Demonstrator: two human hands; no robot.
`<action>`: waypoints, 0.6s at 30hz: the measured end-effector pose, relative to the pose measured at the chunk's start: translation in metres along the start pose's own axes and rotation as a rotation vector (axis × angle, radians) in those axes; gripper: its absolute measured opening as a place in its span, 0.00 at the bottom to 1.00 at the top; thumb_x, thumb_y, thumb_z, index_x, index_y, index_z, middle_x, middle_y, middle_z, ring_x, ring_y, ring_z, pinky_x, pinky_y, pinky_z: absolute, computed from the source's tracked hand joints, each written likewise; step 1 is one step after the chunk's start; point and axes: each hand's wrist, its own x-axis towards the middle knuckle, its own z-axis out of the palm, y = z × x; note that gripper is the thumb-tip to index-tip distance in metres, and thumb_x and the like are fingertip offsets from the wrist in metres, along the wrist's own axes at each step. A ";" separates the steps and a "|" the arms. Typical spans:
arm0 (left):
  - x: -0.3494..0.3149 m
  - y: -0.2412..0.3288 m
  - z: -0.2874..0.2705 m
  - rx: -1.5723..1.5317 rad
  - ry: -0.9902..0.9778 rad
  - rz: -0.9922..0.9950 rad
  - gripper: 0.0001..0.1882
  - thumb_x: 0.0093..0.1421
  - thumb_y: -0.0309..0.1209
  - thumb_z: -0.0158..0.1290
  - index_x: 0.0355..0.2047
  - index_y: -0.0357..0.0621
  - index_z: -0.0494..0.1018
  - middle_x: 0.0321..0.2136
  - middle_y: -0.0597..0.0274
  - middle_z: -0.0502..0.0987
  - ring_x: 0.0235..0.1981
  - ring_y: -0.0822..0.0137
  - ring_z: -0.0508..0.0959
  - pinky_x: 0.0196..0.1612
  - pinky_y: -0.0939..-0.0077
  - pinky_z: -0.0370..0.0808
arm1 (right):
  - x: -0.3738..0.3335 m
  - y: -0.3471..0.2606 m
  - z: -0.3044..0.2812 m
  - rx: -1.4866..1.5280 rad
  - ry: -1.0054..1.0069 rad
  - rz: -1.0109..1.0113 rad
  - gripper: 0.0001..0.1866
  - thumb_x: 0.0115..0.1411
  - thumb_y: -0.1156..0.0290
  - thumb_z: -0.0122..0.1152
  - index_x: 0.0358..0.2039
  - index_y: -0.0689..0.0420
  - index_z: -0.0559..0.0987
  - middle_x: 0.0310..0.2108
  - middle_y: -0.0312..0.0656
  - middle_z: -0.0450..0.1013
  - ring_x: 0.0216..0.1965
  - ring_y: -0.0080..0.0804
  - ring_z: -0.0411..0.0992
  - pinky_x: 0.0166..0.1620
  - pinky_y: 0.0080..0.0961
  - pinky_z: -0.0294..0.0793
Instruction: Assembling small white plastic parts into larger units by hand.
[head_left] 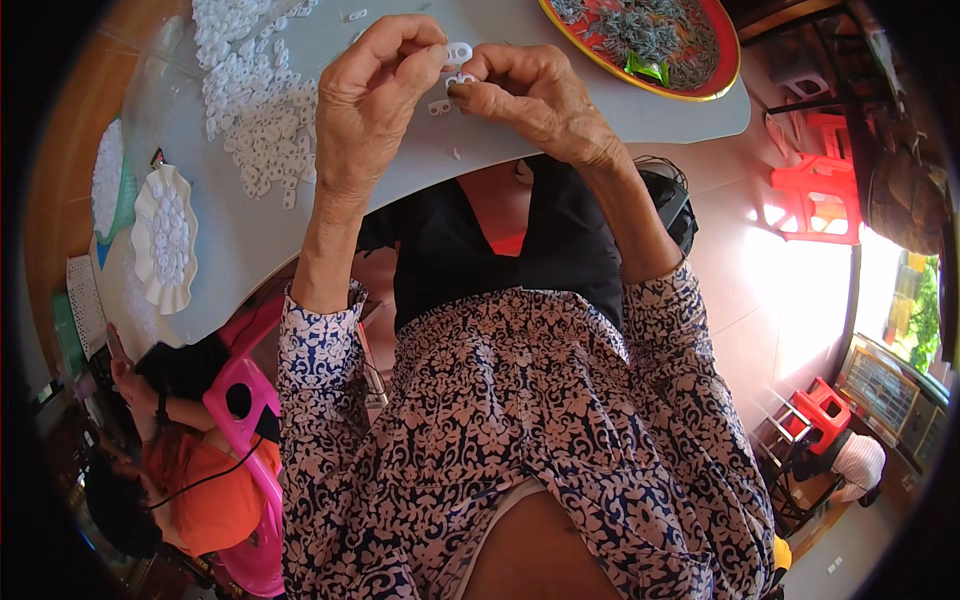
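From my remote seat I saw the left hand nearly closed, thumb and forefinger pinching a white two-holed piece above the grey table. The right hand faced it, its fingertips closed on a second white piece just below the first. A loose piece lay near them (easy to miss). I also noted a white heap leftward and a red tray rightward.

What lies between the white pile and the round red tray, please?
In the head view: the left hand and right hand, holding white pieces, with others loose on the table.
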 end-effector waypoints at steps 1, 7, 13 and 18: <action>0.000 0.002 0.000 0.010 0.008 -0.002 0.04 0.57 0.26 0.53 0.33 0.41 0.73 0.23 0.76 0.71 0.25 0.85 0.67 0.28 0.89 0.65 | 0.000 0.000 0.000 0.000 0.001 0.001 0.09 0.57 0.70 0.60 0.27 0.63 0.75 0.23 0.29 0.71 0.27 0.10 0.65 0.30 0.11 0.66; -0.002 0.004 -0.001 0.052 -0.032 -0.027 0.04 0.57 0.26 0.53 0.33 0.41 0.73 0.24 0.75 0.73 0.26 0.84 0.69 0.28 0.88 0.67 | -0.001 0.001 0.000 -0.064 0.009 -0.001 0.09 0.58 0.69 0.60 0.27 0.63 0.75 0.24 0.30 0.71 0.28 0.11 0.67 0.32 0.11 0.67; -0.001 0.010 -0.003 0.190 -0.058 0.024 0.04 0.56 0.25 0.53 0.33 0.41 0.73 0.24 0.72 0.73 0.26 0.82 0.70 0.28 0.86 0.68 | 0.000 0.004 0.002 -0.039 0.012 -0.027 0.09 0.57 0.69 0.60 0.27 0.63 0.75 0.24 0.29 0.71 0.27 0.10 0.65 0.31 0.11 0.67; 0.000 0.012 -0.004 0.232 -0.088 0.027 0.06 0.56 0.26 0.53 0.34 0.41 0.72 0.24 0.69 0.73 0.27 0.79 0.72 0.31 0.84 0.71 | 0.000 0.007 0.002 -0.075 0.015 -0.029 0.10 0.58 0.69 0.60 0.26 0.63 0.75 0.24 0.30 0.71 0.27 0.10 0.65 0.30 0.11 0.66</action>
